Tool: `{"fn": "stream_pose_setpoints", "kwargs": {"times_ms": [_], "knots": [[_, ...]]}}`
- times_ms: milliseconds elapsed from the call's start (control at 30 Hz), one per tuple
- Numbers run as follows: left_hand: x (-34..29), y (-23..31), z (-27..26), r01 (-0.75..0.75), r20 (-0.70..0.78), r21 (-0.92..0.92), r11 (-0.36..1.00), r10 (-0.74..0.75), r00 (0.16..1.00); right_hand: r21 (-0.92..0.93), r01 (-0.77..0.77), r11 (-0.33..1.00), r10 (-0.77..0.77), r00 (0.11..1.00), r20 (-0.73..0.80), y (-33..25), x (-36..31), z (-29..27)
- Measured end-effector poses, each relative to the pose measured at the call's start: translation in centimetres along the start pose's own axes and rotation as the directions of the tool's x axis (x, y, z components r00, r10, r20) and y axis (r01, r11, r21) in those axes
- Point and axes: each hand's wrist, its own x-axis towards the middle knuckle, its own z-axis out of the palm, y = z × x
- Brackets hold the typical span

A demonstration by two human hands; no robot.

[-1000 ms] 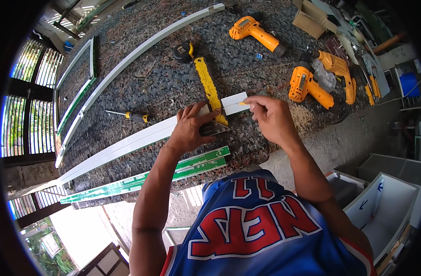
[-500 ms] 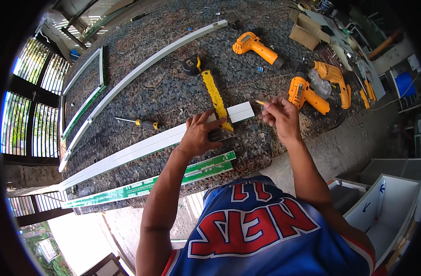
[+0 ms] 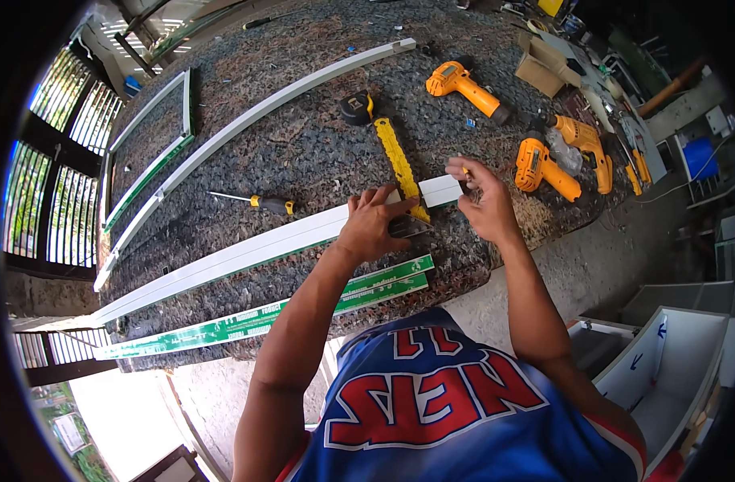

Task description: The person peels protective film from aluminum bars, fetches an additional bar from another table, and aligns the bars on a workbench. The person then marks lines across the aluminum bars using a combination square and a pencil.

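Observation:
A long white aluminium bar (image 3: 287, 241) lies across the stone-patterned table. Over it, near its right end, sits a square with a worn yellow blade (image 3: 396, 161). My left hand (image 3: 374, 227) spans the bar and the square, its thumb and index finger gripping the square's stock, which is partly hidden under the palm. At the bar's right end is my right hand (image 3: 488, 205), its curled fingers holding a short yellow pencil (image 3: 466, 173); most of the pencil is hidden by the fingers.
Green-filmed bars (image 3: 303, 309) lie nearer me. Beyond are a screwdriver (image 3: 271, 206), a tape measure (image 3: 356, 108), a curved-looking white bar (image 3: 247, 112) and a small frame (image 3: 187, 104). Orange drills (image 3: 467, 87) and a cardboard box (image 3: 544, 66) stand to the right, near the table's edge.
My right hand has come closer to the bar's end, and the pencil has turned so that less of it shows. My left hand still holds the square on the bar. The whole view has shifted slightly.

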Motion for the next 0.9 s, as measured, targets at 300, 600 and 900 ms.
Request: {"fn": "stream_pose_setpoints", "kwargs": {"times_ms": [300, 600, 900], "knots": [[0.0, 0.0, 0.0, 0.008, 0.032, -0.015, 1.000, -0.007, 0.999, -0.548, 0.173, 0.819, 0.046, 0.930, 0.364, 0.0, 2.9, 1.5], [-0.2, 0.1, 0.1, 0.016, 0.044, 0.012, 1.000, -0.016, 0.999, -0.569, 0.134, 0.812, 0.163, 0.883, 0.441, -0.6, 3.9, 1.6], [0.2, -0.2, 0.2, 0.011, 0.051, 0.020, 1.000, -0.012, 0.999, -0.556, 0.135, 0.820, 0.162, 0.877, 0.452, 1.0, 4.6, 1.5]]}}
